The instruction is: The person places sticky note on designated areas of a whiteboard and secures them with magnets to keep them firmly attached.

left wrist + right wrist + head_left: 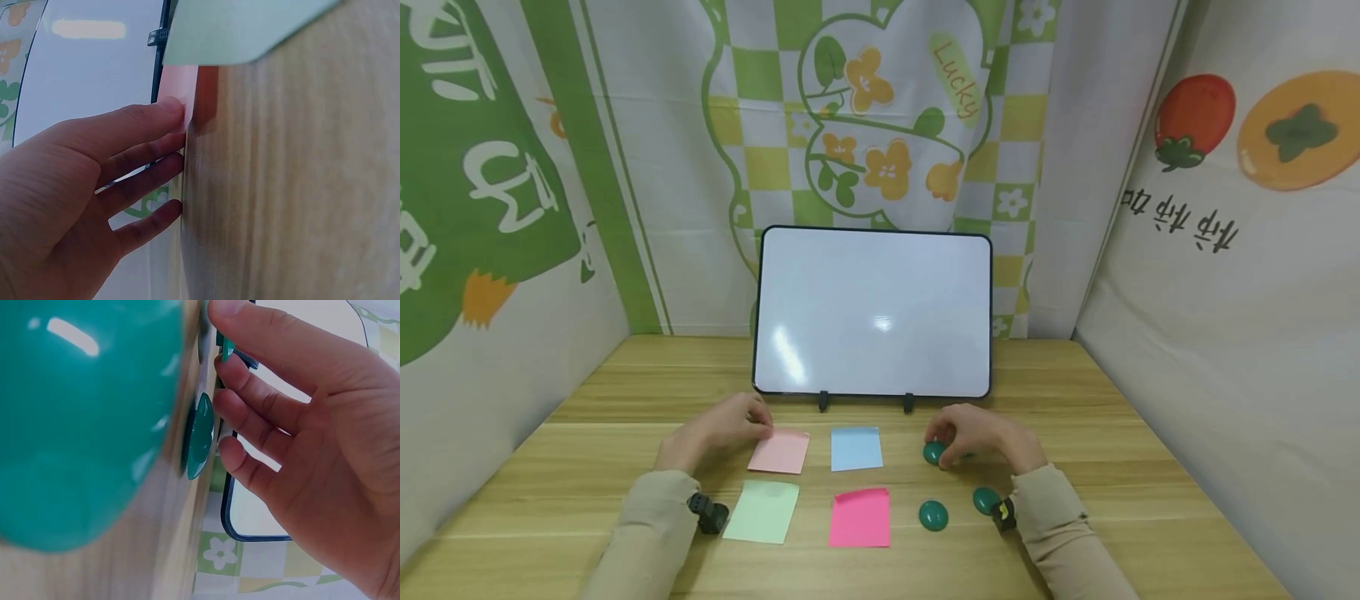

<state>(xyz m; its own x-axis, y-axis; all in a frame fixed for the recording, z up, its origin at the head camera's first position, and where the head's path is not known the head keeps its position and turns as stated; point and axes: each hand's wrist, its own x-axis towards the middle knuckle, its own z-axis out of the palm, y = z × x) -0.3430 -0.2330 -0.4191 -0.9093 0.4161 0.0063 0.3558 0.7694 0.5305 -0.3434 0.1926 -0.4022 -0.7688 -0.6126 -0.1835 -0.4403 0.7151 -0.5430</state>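
At the left, the left hand (730, 422) pinches the upper left corner of a light pink sticky note (782, 453). In the left wrist view its thumb lies on the note's face, and the other fingers reach to the tabletop. The right hand (979, 433) holds a glossy green dome-shaped magnet (933, 452) between thumb and forefinger, low over the table. That magnet (228, 349) is mostly hidden by the fingers in the right wrist view. Another green magnet (200, 437) lies beside the fingertips, largely covered by the hand in the head view.
A blue sticky note (856, 449), a light green one (762, 512) and a bright pink one (860, 518) lie between the hands. Two more green magnets, one in front (933, 516) and one by the right wrist (985, 500), rest nearby. Behind stands a whiteboard (872, 312) on small black feet.
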